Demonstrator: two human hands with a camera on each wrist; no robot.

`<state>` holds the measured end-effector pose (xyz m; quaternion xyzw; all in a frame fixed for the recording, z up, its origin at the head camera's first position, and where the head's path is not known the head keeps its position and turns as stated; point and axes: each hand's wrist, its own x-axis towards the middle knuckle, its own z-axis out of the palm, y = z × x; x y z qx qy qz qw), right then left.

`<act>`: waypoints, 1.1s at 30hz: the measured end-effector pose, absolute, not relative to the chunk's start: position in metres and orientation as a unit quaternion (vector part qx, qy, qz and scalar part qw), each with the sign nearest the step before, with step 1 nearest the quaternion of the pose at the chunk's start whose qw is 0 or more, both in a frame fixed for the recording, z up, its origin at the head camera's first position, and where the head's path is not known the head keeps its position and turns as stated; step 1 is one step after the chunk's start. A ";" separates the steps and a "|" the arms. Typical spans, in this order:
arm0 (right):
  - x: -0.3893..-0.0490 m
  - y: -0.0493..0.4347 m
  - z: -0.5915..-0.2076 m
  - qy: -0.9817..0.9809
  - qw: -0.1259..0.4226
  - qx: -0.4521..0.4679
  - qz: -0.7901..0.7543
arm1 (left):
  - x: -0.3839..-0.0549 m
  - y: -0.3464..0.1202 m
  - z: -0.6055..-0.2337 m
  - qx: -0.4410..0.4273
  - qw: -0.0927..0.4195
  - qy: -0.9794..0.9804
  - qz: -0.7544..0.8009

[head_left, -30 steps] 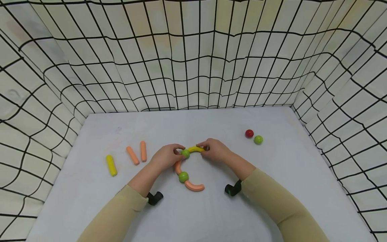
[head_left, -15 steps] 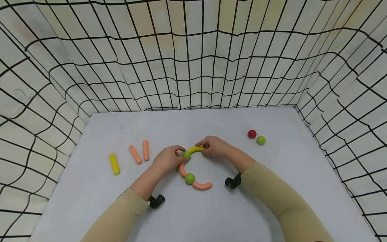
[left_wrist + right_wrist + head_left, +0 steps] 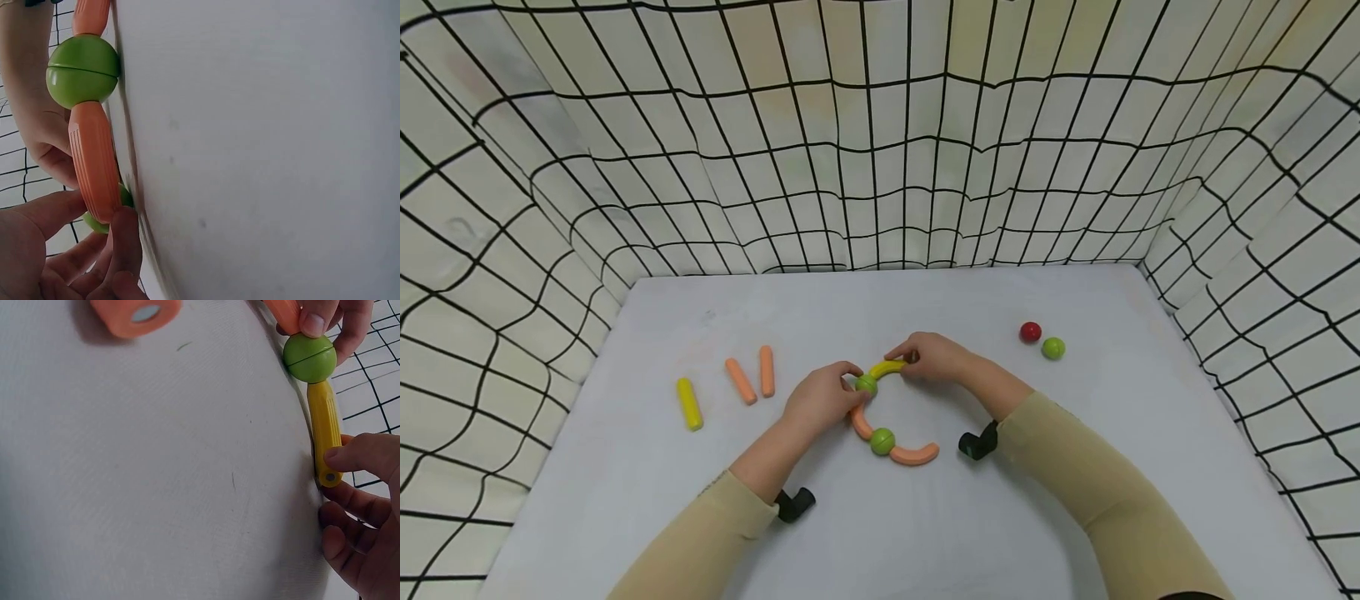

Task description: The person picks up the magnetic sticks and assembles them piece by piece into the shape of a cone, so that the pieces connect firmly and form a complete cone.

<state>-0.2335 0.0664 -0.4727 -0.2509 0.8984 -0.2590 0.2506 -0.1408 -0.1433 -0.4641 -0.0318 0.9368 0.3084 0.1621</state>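
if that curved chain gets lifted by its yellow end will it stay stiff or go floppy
The chain should stay stiff between joints, since its parts look like hard moulded plastic. It might pivot or part at the green balls, where ends meet rounded surfaces.

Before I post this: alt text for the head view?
A person's left hand and right hand hold a C-shaped chain of curved sticks and green balls at a white table. At left lie a yellow stick and two orange sticks; at right, a red ball and a loose green ball. Black mesh stands behind.
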 end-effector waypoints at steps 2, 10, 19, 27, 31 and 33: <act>-0.233 0.068 -0.473 0.899 0.250 -0.248 -0.260 | -0.141 -0.142 -0.465 -0.030 0.162 0.936 0.309; -0.232 0.071 -0.475 0.899 0.233 -0.255 -0.268 | -0.140 -0.142 -0.463 -0.026 0.167 0.935 0.312; -0.228 0.088 -0.478 0.911 0.172 -0.254 -0.276 | -0.144 -0.144 -0.464 -0.021 0.168 0.936 0.307; -0.225 0.124 -0.472 0.923 0.132 -0.208 -0.295 | -0.157 -0.141 -0.466 -0.011 0.160 0.936 0.315; -0.221 0.148 -0.465 0.929 0.115 -0.178 -0.303 | -0.163 -0.138 -0.467 -0.006 0.161 0.936 0.312; -0.219 0.161 -0.464 0.931 0.103 -0.165 -0.309 | -0.167 -0.137 -0.469 -0.005 0.162 0.937 0.310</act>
